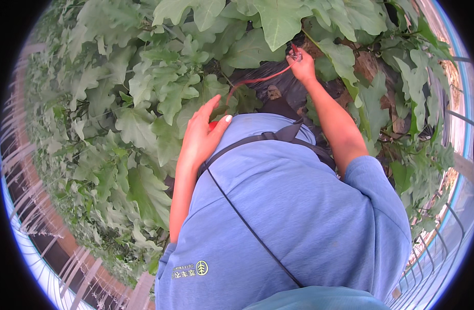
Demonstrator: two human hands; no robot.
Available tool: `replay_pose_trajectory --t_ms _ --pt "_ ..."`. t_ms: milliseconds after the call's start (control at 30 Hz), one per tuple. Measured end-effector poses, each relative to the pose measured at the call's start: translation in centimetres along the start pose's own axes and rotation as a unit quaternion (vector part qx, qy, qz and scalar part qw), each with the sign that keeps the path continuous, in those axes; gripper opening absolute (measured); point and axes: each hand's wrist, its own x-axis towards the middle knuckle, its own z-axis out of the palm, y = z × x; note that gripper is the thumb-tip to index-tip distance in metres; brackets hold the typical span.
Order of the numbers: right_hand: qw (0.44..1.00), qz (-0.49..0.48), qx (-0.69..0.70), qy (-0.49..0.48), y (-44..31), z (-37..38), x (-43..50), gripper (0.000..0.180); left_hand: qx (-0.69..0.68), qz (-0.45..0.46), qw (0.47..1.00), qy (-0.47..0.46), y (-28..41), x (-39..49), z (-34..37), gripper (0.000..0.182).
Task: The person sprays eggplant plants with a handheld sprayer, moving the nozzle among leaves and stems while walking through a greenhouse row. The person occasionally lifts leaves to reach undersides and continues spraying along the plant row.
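Note:
My right hand (302,66) reaches forward among the leaves, its fingers closed around a small red and metal tool (295,50) whose exact kind is unclear. From that hand a red cord (260,80) curves left and down toward my left hand (202,133). The left hand is beside my waist, thumb spread from the fingers. Between its thumb and palm shows a bit of a red object (213,124), mostly hidden, so whether it is gripped is unclear. Broad lobed leaves of what look like eggplant plants (252,48) surround both hands.
Dark plastic mulch film (256,71) covers ground before me, with dry leaves on it. Dense foliage (101,85) fills the left, and more plants (411,97) stand at right. Greenhouse film walls with ribs (463,116) curve along the rim. A dark strap (256,137) circles my waist.

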Motion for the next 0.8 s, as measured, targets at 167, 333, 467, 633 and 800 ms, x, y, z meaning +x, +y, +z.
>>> replay_pose_trajectory --t_ms 167,333,467,633,800 --pt "1.0 0.013 0.006 -0.008 1.1 -0.6 -1.2 0.024 0.001 0.008 1.0 0.016 -0.9 0.5 1.0 0.068" --pt "0.992 -0.003 0.118 -0.053 2.5 -1.2 -3.0 0.026 0.004 0.057 0.997 0.044 -0.7 1.2 2.0 0.069" --pt "0.996 0.046 0.032 -0.076 3.0 -2.5 -4.7 0.034 -0.008 0.037 0.999 0.031 0.1 1.7 2.5 0.071" --pt "0.986 0.035 -0.007 -0.16 2.6 -4.3 -7.6 0.033 0.001 0.025 0.999 0.032 -0.9 1.0 3.3 0.074" --pt "0.976 0.014 -0.052 -0.209 0.1 -5.2 -10.4 0.035 -0.062 0.024 0.997 0.031 -3.0 -0.3 2.8 0.077"
